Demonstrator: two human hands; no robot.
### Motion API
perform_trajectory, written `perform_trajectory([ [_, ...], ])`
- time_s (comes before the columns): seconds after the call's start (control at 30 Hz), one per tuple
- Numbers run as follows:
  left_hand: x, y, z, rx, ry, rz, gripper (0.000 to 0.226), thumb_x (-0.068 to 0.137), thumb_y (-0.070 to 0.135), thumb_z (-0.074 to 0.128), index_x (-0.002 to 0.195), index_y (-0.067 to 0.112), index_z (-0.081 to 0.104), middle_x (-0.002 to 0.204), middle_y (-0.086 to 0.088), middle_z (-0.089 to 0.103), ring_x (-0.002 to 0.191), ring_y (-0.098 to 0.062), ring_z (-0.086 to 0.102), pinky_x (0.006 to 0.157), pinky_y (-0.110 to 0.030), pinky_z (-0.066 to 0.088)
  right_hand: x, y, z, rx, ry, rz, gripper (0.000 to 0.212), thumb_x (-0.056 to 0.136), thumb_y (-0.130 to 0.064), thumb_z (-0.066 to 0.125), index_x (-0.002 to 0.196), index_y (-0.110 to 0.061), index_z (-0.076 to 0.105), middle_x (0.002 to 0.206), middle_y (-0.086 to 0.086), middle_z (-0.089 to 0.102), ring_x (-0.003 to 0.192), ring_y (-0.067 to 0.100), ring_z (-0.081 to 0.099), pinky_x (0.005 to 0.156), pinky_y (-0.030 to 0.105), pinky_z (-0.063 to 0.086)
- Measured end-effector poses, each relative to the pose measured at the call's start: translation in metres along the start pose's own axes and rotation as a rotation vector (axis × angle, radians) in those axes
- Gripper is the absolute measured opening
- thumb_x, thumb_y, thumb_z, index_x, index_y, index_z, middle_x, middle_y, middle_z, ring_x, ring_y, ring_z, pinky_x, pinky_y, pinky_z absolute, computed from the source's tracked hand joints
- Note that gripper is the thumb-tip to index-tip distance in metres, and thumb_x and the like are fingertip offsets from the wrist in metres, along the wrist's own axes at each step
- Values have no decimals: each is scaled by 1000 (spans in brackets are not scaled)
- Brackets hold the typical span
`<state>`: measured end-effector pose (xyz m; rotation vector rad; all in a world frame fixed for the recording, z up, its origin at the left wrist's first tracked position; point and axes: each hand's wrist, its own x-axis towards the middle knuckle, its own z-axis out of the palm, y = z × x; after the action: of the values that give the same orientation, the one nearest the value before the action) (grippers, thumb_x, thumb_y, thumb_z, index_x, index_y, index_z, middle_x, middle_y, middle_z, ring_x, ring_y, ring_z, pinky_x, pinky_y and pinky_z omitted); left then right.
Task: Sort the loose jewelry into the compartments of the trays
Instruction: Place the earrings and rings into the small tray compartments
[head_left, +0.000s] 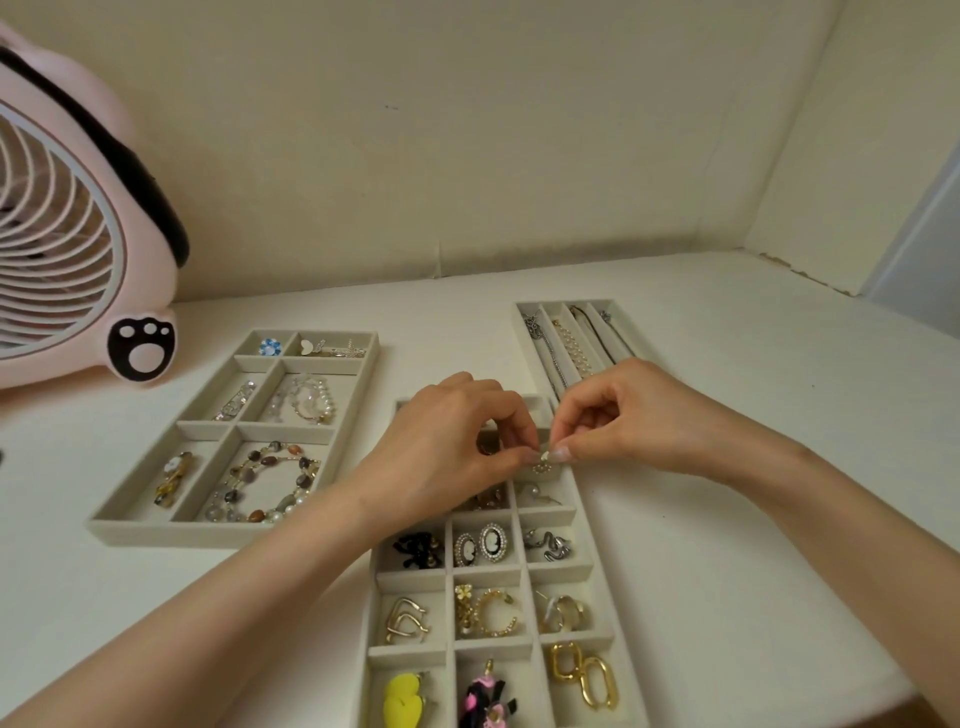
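1. Head view, the hands: both forearms come in from the lower edge and meet above the far half of the grid tray (488, 569). The left hand (457, 447) has its knuckles up and its fingers curled. The right hand (623, 415) faces it with its fingers bent the same way.
2. The thumb and forefinger tips of the two hands come together on one small earring (544, 460), a pale piece with a little beaded ring hanging beneath. Each hand pinches it, just above a right-column compartment of the grid tray.
3. Trays: three stand on the white table (753, 467). The grid tray is in the middle, the left tray (228, 530) is beside it, and the long tray (566, 302) is behind the right hand.
4. The left tray has six compartments, holding bracelets, clips and a blue flower piece.
5. The long tray has four lanes, each holding one necklace.
6. The grid tray has three columns, and its far rows are hidden by the hands. Among its pieces are two cameo earrings (480, 543) and two gold link hoops (584, 678).
7. One pink fan (78, 218) stands at the far left.
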<state>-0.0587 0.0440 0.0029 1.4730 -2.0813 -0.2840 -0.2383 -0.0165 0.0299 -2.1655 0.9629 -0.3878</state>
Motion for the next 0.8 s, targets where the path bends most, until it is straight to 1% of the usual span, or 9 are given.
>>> perform_trajectory([
  [0.07, 1, -2, 1, 15, 7, 9, 5, 79, 35, 68, 82, 31, 67, 81, 13, 63, 82, -6, 48, 72, -26, 40, 0, 1, 0, 6, 6, -5, 9, 73, -12, 78, 69, -19, 73, 57, -6, 56, 50, -2, 44, 51, 10, 33],
  [0.13, 2, -2, 2, 10, 14, 1, 4, 79, 36, 68, 81, 32, 67, 80, 14, 62, 82, -6, 48, 72, -27, 40, 1, 2, -1, 4, 18, -6, 8, 73, -12, 78, 69, -18, 73, 55, -6, 54, 49, -1, 43, 51, 12, 33],
  [0.23, 3, -3, 3, -6, 12, -14, 4, 78, 39, 68, 78, 35, 66, 78, 15, 60, 82, -3, 47, 72, -25, 40, 2, 3, -2, 19, 32, -4, 7, 73, -13, 78, 70, -17, 74, 54, -6, 52, 50, -1, 42, 52, 15, 34],
  [0.43, 5, 0, 5, 10, -16, -26, 6, 78, 39, 68, 76, 35, 64, 77, 16, 59, 79, -2, 46, 69, -21, 36, 3, 5, 0, 24, 41, -1, 7, 73, -12, 78, 70, -17, 74, 60, 0, 56, 55, 3, 46, 57, 23, 37],
  [0.5, 5, 0, 5, 3, -20, -39, 7, 76, 41, 67, 76, 36, 64, 75, 18, 58, 79, 0, 46, 69, -20, 36, 3, 6, 0, 42, 52, 2, 9, 73, -11, 78, 69, -18, 73, 58, -2, 57, 54, 2, 47, 56, 19, 37],
  [0.6, 6, -1, 5, -18, -6, -63, 8, 75, 43, 68, 76, 34, 66, 74, 16, 58, 81, -1, 47, 71, -25, 40, 1, 7, -1, 90, 65, 4, 12, 73, -10, 78, 67, -19, 72, 51, -10, 56, 49, -3, 46, 51, 10, 36],
  [0.7, 6, 1, 6, -19, -2, -81, 13, 73, 48, 66, 73, 35, 65, 72, 13, 58, 79, -2, 46, 70, -27, 41, 0, 7, 0, 135, 102, 3, 14, 74, -8, 77, 67, -19, 72, 52, -11, 57, 50, -3, 47, 51, 9, 36],
  [0.8, 7, 2, 7, -65, 12, -104, 14, 72, 47, 67, 71, 33, 65, 69, 14, 55, 76, -2, 46, 68, -26, 39, -2, 8, 1, 179, 128, -3, 13, 75, -7, 76, 68, -18, 72, 54, -11, 60, 54, -3, 50, 54, 10, 39],
])
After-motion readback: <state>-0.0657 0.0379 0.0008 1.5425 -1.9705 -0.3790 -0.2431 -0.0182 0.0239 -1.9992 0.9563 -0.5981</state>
